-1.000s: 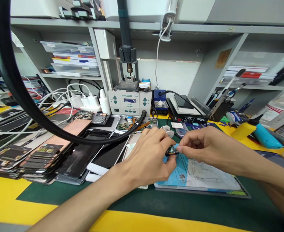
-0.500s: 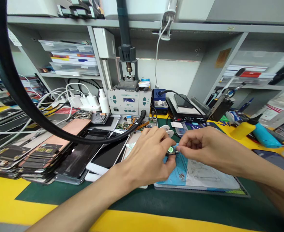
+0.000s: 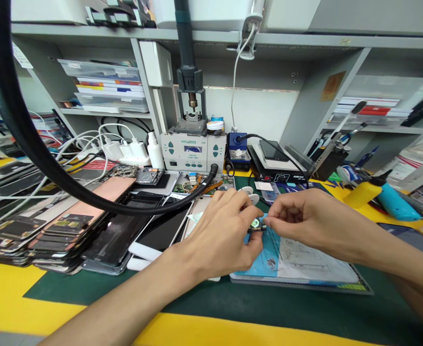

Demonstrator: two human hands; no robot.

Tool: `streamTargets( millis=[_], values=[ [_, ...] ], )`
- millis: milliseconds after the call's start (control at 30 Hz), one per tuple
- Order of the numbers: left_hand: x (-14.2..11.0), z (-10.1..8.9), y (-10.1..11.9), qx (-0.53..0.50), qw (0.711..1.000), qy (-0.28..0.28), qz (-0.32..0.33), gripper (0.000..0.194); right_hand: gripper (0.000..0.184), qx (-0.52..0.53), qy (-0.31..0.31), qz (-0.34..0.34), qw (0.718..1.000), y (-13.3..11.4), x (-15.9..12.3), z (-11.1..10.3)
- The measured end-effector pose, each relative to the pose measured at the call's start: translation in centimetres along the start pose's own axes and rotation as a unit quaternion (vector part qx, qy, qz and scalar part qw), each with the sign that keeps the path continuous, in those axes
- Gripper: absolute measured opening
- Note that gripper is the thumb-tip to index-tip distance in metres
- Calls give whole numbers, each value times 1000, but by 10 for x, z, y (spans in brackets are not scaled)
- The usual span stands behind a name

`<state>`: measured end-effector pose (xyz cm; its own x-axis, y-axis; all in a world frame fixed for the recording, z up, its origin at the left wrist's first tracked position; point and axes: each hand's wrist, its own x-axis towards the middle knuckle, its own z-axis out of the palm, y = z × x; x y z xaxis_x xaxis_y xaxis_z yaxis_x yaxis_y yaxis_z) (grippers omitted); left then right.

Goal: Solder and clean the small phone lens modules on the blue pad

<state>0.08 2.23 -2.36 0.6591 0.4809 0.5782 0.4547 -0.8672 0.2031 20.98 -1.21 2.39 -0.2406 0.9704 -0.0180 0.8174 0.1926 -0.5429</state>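
Pinching a small dark electronic part with a round, shiny, pale green face [image 3: 255, 224], the bare left hand [image 3: 229, 226] in the head view has its forefinger above and its thumb below, so these fingers are grasping it. The bare right hand [image 3: 294, 214] is at the part's right edge, thumb and forefinger drawn together; whether they grip the part or only touch it, I cannot tell. Both hands sit almost where they were a second ago; what differs is the round face, darker then and bright pale green now. Under the fingers lies a flat blue-and-white printed sheet [image 3: 316, 259], with a dark green mat [image 3: 215, 302] on the nearer side. Just beyond the left fingers show white round discs [image 3: 254, 198]; to their left rests a white-edged phone with a black screen [image 3: 163, 230]. Farther back from the fingers stands a pale grey box-shaped station with green buttons [image 3: 182, 156].
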Motion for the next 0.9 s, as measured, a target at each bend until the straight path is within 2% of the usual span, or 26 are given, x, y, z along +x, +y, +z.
streamTargets(
  millis=[900],
  values=[
    [1,0,0,0,1000,-3,6,18,15,-25,-12,1,1000,-6,0,1]
  ],
)
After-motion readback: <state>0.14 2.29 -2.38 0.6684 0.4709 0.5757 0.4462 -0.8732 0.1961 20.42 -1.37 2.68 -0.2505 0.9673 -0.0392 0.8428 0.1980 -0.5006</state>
